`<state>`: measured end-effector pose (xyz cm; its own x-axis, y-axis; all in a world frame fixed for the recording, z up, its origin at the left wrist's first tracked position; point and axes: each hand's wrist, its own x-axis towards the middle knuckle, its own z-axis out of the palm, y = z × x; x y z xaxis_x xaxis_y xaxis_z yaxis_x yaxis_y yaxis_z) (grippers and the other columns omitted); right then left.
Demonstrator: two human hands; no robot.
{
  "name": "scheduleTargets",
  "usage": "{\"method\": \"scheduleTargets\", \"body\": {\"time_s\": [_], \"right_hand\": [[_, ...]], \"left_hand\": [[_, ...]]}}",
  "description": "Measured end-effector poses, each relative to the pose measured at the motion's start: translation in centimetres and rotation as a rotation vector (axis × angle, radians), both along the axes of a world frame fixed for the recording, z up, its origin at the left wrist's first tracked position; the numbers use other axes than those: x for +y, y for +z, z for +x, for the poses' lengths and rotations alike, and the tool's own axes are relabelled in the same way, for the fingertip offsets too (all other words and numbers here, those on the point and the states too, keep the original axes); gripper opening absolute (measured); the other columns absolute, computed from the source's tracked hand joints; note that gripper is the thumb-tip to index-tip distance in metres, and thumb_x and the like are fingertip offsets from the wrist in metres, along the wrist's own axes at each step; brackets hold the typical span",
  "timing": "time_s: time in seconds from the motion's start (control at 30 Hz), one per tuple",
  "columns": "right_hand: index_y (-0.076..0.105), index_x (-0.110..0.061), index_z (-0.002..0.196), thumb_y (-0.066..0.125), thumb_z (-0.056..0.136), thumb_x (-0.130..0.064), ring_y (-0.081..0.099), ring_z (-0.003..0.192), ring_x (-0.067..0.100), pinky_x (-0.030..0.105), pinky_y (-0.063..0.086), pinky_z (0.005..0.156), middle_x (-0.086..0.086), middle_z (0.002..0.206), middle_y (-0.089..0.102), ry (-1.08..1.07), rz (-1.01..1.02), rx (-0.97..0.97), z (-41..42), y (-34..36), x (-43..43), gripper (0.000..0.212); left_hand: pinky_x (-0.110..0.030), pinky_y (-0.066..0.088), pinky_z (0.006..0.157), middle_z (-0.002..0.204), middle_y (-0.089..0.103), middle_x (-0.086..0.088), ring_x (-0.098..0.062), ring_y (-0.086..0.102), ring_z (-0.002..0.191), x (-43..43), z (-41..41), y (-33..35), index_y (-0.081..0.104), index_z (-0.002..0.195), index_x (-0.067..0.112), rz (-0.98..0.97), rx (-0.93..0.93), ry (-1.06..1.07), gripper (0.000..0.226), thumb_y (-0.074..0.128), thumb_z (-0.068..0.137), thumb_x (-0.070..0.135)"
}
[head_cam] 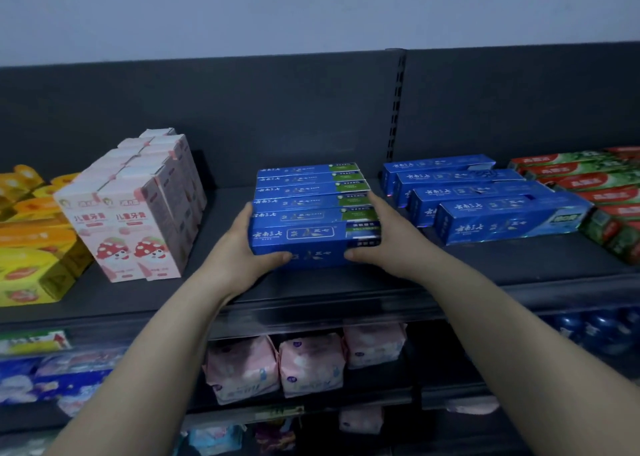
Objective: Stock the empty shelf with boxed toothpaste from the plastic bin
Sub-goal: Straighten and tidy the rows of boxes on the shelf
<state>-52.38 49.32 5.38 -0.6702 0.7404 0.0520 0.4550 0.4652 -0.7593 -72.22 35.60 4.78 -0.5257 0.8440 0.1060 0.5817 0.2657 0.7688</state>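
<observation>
On the shelf (pixel 311 284), my left hand (pixel 242 248) and right hand (pixel 384 241) clamp both ends of the blue boxes (pixel 308 194), placing step in hand; next, I judge: square them, let go.

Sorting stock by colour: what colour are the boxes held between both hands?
The toothpaste boxes are blue with green right ends; head view.

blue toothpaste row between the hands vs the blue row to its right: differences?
1. The centre row is packed flush and square to the shelf edge; the right row is staggered and skewed.
2. The centre row has six boxes, the right row four.
3. The left hand and right hand grip the centre row's ends; the right row is untouched.
Shared: blue boxes with the same white script, lying flat on one shelf.
</observation>
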Motion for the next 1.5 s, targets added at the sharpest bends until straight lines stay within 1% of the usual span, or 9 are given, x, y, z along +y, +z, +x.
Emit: {"method": "scheduleTargets", "body": {"time_s": [0.1,0.2,0.4,0.6,0.77,0.9,1.13,1.33,1.5], "right_hand": [[0.000,-0.028,0.152,0.076,0.075,-0.041,0.017,0.144,0.011,0.029,0.021,0.115,-0.009,0.158,0.011,-0.001,0.105,0.007,0.7,0.5,-0.7,0.110],[0.007,-0.030,0.152,0.067,0.084,-0.042,0.012,0.143,0.005,0.025,0.016,0.112,-0.013,0.158,0.011,-0.042,0.284,0.074,3.9,2.2,-0.6,0.092],[0.025,-0.020,0.149,0.065,0.086,-0.039,0.018,0.144,0.015,0.032,0.018,0.115,0.000,0.155,0.025,-0.314,0.446,0.007,13.9,1.8,6.3,0.077],[0.021,-0.019,0.150,0.068,0.077,-0.052,0.014,0.144,0.026,0.038,0.016,0.116,0.011,0.157,0.019,-0.417,0.402,-0.198,21.1,-0.2,11.7,0.093],[0.025,-0.017,0.146,0.069,0.080,-0.045,0.027,0.138,0.031,0.039,0.027,0.110,0.011,0.148,0.032,-0.357,0.437,-0.183,21.6,-0.1,13.2,0.084],[0.012,-0.016,0.151,0.060,0.087,-0.046,0.019,0.142,0.024,0.034,0.020,0.113,0.006,0.156,0.020,-0.217,0.453,-0.147,21.0,-1.0,12.5,0.086],[0.012,-0.015,0.152,0.055,0.090,-0.046,0.016,0.145,0.020,0.042,0.020,0.117,0.002,0.158,0.016,-0.264,0.168,0.095,20.1,-0.7,15.6,0.082],[0.017,-0.021,0.152,0.045,0.099,-0.034,0.029,0.139,0.018,0.040,0.028,0.114,-0.004,0.154,0.027,-0.281,-0.156,0.248,19.9,-0.9,15.2,0.061],[0.035,-0.020,0.144,0.039,0.102,-0.023,0.034,0.106,0.003,0.022,0.029,0.089,-0.013,0.114,0.036,-0.254,-0.162,0.280,20.1,-0.2,13.9,0.042]], "left_hand": [[-0.022,0.018,0.112,0.157,0.022,-0.002,-0.015,0.024,0.141,-0.3,0.9,0.6,0.006,0.152,0.014,0.006,0.170,0.049,0.112,0.082,0.071,0.027],[-0.037,0.010,0.119,0.157,0.018,-0.009,-0.025,0.012,0.145,0.5,4.2,1.8,0.007,0.152,0.013,0.125,0.419,0.060,0.110,0.079,0.072,0.034],[-0.022,0.006,0.114,0.159,0.012,0.001,-0.012,0.006,0.146,6.4,14.4,2.2,0.005,0.152,0.026,0.217,0.433,-0.242,0.093,0.067,0.083,0.039],[-0.023,0.013,0.111,0.160,0.006,0.003,-0.011,0.008,0.145,13.2,20.2,1.2,-0.006,0.152,0.020,0.017,0.167,-0.258,0.097,0.064,0.087,0.041],[-0.027,0.031,0.108,0.149,0.034,0.003,-0.017,0.037,0.134,15.6,20.6,0.3,0.002,0.151,0.021,-0.026,0.035,-0.134,0.100,0.070,0.080,0.040],[-0.025,0.032,0.105,0.141,0.040,0.006,-0.016,0.042,0.129,15.5,20.7,-0.1,0.004,0.151,0.016,-0.009,0.036,-0.040,0.095,0.067,0.084,0.037],[-0.021,0.027,0.097,0.153,0.027,0.002,-0.004,0.034,0.120,16.3,20.6,-0.3,0.008,0.153,0.019,0.204,-0.539,0.087,0.088,0.066,0.087,0.030],[-0.042,0.022,0.116,0.148,0.040,0.008,-0.016,0.040,0.135,17.7,18.9,-1.6,0.036,0.144,0.028,0.265,-0.795,0.090,0.095,0.059,0.062,0.068],[-0.042,0.025,0.114,0.145,0.044,0.011,-0.015,0.043,0.133,17.3,18.1,-2.2,0.039,0.141,0.033,0.246,-0.792,0.078,0.088,0.055,0.063,0.071]]}}
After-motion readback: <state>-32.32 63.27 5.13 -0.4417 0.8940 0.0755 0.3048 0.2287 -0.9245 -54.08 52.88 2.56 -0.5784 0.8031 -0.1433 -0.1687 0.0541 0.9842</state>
